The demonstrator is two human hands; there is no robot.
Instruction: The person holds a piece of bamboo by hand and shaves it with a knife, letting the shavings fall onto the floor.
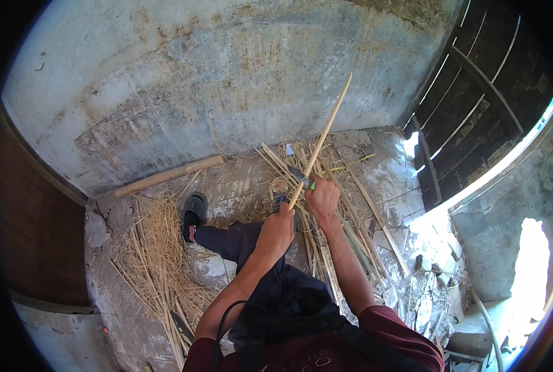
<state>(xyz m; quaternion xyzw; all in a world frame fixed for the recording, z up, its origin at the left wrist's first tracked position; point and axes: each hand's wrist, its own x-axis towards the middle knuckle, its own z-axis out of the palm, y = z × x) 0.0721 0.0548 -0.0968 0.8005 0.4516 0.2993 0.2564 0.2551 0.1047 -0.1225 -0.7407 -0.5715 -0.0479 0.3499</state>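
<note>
A long pale bamboo strip (330, 124) slants up and away in front of me, its far end tapering to a point. My left hand (275, 235) is closed around the strip's near end. My right hand (323, 197) grips a knife (298, 175) with a bit of green handle showing by the fingers. The dark blade crosses the strip a short way beyond my left hand. Whether its edge is cutting into the strip is too small to tell.
Thin shavings (161, 242) heap on the floor at the left, by my shoed foot (194, 211). Split bamboo strips (372, 217) lie at the right. A bamboo pole (169, 176) rests along the wall (227, 80). Rubble (441, 266) and a dark slatted door (475, 93) stand farther right.
</note>
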